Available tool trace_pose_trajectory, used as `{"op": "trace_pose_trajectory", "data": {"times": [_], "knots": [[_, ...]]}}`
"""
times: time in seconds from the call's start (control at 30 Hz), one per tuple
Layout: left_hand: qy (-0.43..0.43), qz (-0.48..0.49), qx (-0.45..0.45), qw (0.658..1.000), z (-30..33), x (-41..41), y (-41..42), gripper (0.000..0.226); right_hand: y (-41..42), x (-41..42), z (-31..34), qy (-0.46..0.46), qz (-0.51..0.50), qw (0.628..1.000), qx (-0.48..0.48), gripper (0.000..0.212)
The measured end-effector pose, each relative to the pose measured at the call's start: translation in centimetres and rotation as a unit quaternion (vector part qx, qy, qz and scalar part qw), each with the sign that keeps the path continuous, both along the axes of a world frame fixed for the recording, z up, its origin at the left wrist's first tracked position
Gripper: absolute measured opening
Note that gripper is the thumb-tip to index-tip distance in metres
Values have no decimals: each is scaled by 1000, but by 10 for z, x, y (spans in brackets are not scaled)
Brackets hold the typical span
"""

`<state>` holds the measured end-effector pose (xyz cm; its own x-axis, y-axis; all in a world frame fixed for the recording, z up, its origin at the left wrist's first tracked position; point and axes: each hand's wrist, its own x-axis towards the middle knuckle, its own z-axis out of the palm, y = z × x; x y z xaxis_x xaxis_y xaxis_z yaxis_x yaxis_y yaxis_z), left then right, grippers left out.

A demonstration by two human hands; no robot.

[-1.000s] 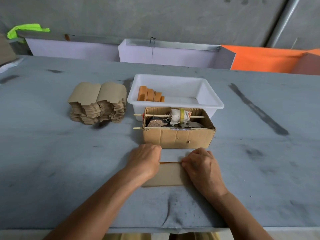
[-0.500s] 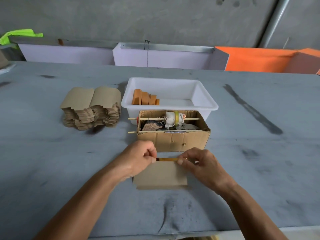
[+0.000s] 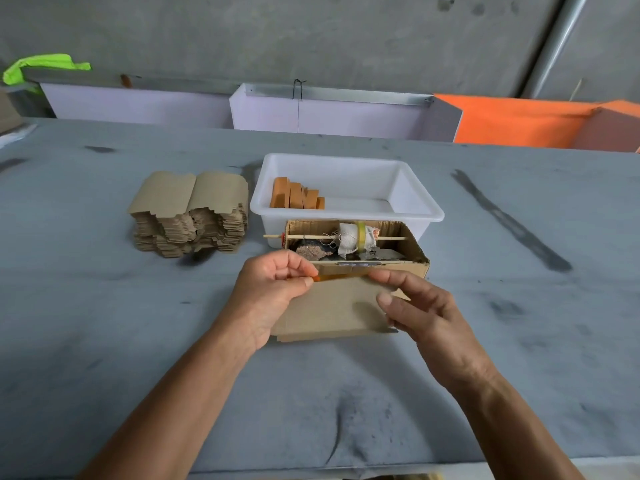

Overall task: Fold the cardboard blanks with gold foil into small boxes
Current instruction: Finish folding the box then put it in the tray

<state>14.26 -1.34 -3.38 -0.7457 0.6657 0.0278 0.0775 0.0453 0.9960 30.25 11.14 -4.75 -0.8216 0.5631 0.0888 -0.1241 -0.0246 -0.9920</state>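
Observation:
A folded brown cardboard blank (image 3: 332,306) is held above the grey table, a gold-orange strip showing along its top edge. My left hand (image 3: 273,289) pinches its upper left corner between thumb and fingers. My right hand (image 3: 415,306) grips its right side, index finger along the top edge and thumb on the face. A stack of flat cardboard blanks (image 3: 190,216) lies at the left. Several folded orange-gold boxes (image 3: 296,197) stand inside the white plastic tub (image 3: 408,188).
An open corrugated box (image 3: 415,261) with a wooden skewer, cloth roll and scraps sits just behind my hands, against the tub. White and orange panels line the table's far edge. The near table edge runs below my forearms.
Both hands have lifted the blank off the table and raised it toward the corrugated box. My fingers shifted from pressing it flat to pinching its top edge.

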Motion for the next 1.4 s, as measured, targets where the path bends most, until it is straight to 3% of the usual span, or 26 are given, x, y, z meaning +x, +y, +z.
{"op": "trace_pose_trajectory", "data": {"times": [0.1,0.17,0.23,0.33,0.4,0.53,0.63,0.93,1.07,1.2,1.4], "knots": [[-33,30,-1,999,-1,-2,0,27,5,10,-1,12,24,997,70,51],[-51,39,-12,998,-2,-3,1,26,4,13,-1,15,-7,970,242,56],[-68,45,-24,996,-3,-4,2,25,2,14,-3,33,-62,904,422,45],[-83,49,-40,995,-4,-4,3,24,-5,15,-9,35,-101,809,578,22],[-89,41,-43,994,-5,-2,3,25,-9,14,-12,30,-105,775,623,13],[-88,25,-45,995,-6,4,4,25,-15,8,-16,41,-107,760,640,16],[-88,12,-36,995,-7,5,4,25,-14,5,-18,37,-122,777,616,17],[51,-46,-18,997,-6,5,-2,30,-15,4,-15,-19,-158,932,327,2],[63,-88,-14,994,-5,8,-4,34,-11,0,-12,-17,-181,961,209,9],[52,-103,-20,993,-4,13,-5,36,-12,-1,-11,46,-142,986,76,8],[-48,-123,-11,991,-6,15,-8,39,-13,3,-19,57,-132,988,55,28]]}}
